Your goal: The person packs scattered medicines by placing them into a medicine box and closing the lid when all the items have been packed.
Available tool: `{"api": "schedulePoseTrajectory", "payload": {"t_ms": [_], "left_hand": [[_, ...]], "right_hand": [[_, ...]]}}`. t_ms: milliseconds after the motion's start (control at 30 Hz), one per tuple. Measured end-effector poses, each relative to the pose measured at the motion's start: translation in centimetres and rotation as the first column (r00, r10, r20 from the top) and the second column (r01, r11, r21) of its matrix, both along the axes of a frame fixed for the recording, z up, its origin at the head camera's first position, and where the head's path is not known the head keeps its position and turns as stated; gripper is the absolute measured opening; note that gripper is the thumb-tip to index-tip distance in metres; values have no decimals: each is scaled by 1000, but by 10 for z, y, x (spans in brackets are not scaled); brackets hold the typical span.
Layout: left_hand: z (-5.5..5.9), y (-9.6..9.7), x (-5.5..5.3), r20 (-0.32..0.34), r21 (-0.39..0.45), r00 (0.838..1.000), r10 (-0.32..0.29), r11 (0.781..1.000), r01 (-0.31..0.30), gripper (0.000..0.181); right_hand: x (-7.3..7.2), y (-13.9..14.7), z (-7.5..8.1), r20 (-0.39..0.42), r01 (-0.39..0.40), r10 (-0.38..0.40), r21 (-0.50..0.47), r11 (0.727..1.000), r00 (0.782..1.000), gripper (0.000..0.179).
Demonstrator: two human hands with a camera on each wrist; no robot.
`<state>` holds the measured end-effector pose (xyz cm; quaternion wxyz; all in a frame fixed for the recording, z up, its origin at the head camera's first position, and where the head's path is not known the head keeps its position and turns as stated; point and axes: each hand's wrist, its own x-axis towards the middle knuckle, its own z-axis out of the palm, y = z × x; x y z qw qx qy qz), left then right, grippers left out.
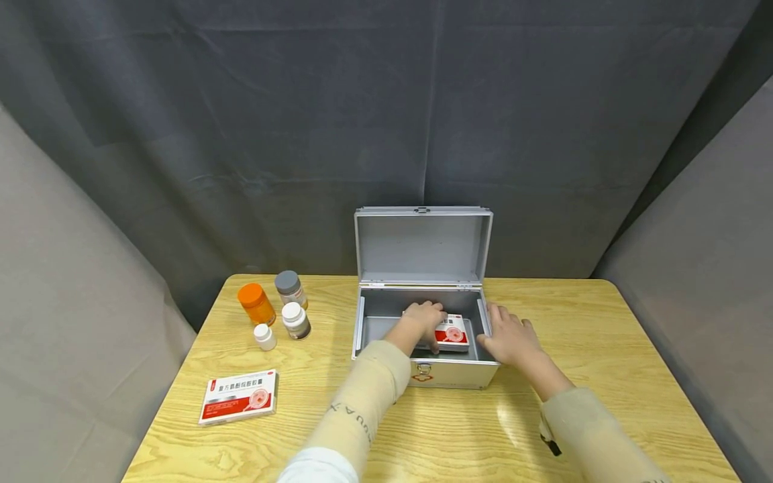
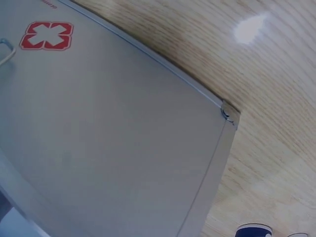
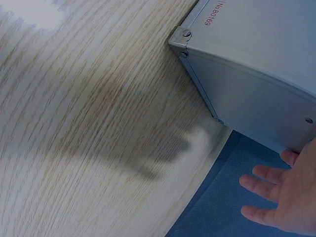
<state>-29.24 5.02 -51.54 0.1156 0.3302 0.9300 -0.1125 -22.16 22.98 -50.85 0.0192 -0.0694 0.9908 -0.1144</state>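
An aluminium first-aid case stands on the table with its lid raised. My left hand reaches down inside, holding a white and red medicine box, thumb at the front and fingers behind; the hand covers the box's left part. At the case's right rim is my right hand, its thumb over the edge. In the right wrist view, the fingers are spread out beside the case's side wall. The left wrist view shows the case's front panel with a red cross emblem, not the hand.
To the left, an orange bottle, a grey-capped bottle, a white-capped bottle and a small white bottle stand grouped. Nearer lies another white and red medicine box. A dark curtain hangs behind the table.
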Motion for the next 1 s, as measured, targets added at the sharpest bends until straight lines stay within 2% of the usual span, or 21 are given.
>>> {"api": "schedulePoseTrajectory", "payload": {"t_ms": [167, 433, 1000], "left_hand": [[-7, 0, -1, -6, -23, 1000, 5, 1000, -5, 81], [-10, 1, 2, -2, -28, 1000, 16, 999, -16, 85], [-15, 4, 7, 2, -10, 1000, -5, 1000, 5, 88]], "right_hand": [[0, 0, -1, -2, -1, 1, -4, 1000, 1000, 73], [0, 0, -3, 4, 5, -5, -18, 1000, 1000, 73], [0, 0, -2, 1, 8, -8, -13, 1000, 1000, 72]]}}
